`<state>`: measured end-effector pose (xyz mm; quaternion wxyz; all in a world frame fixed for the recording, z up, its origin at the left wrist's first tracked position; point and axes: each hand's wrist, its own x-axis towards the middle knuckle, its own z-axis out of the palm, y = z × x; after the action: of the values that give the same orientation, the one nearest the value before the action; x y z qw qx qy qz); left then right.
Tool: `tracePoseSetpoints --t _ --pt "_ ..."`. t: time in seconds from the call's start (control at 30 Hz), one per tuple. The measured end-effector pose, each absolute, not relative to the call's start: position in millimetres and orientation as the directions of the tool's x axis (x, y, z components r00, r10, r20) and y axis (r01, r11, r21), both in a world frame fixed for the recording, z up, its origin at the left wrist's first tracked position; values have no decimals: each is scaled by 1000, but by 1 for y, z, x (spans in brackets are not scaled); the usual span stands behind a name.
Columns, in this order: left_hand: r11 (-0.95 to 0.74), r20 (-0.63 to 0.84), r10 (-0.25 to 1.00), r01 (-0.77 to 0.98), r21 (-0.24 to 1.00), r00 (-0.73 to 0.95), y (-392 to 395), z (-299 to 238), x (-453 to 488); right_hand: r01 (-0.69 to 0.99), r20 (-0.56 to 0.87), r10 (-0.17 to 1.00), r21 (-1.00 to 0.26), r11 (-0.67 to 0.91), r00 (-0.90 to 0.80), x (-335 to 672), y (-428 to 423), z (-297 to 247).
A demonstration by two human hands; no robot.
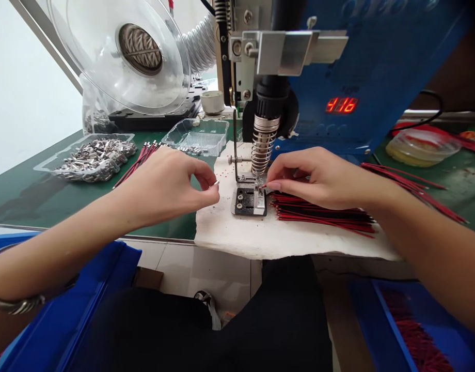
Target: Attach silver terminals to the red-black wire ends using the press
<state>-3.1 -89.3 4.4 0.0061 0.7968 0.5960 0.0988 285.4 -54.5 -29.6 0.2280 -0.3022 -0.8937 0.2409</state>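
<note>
My left hand (171, 181) is closed in a pinch left of the fixture, with a small pale piece (217, 182) at its fingertips; its kind is too small to tell. My right hand (315, 175) pinches a thin red wire (264, 186), whose end lies at the small black-and-silver fixture (250, 201). Directly above the fixture points a soldering iron (264, 139) wrapped in a coil spring, its tip partly hidden. A bundle of red and black wires (322, 214) lies on the white cloth (237, 243) under and beside my right hand.
A clear tray (47, 166) of small silvery metal parts stands at left, near more red and black wires (139, 160). Another clear tray (222, 135) sits behind. A blue machine box (338, 132) with a red display rises behind. Blue bins (101, 289) stand below the table edge.
</note>
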Motion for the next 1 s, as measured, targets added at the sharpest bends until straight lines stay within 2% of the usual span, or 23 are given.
tracePoseSetpoints --t 0.1,0.2,0.33,0.43,0.5,0.67,0.87,1.0 --pt "-362 -18 928 911 197 372 -77 12 0 398 301 648 -589 703 -700 283 -54 -35" --pt "-397 -212 874 894 208 437 -62 23 1 386 320 648 -594 706 -691 282 -52 -38" --pt "-520 -442 706 829 205 553 -46 38 11 367 361 622 -565 739 -695 282 -52 -38" --pt "-562 -544 608 798 220 578 -40 46 23 353 397 584 -517 780 -708 283 -53 -35" --pt "-573 -564 556 773 272 610 -35 48 26 351 407 564 -487 800 -719 283 -54 -33" --pt "-552 -495 406 638 537 768 -20 37 10 328 439 515 -434 839 -736 284 -54 -30" --pt "-411 -458 391 597 689 798 -15 18 -7 313 468 465 -367 876 -751 283 -52 -35" --pt "-369 -434 367 558 743 822 -13 12 -3 306 485 446 -343 888 -752 283 -51 -39"
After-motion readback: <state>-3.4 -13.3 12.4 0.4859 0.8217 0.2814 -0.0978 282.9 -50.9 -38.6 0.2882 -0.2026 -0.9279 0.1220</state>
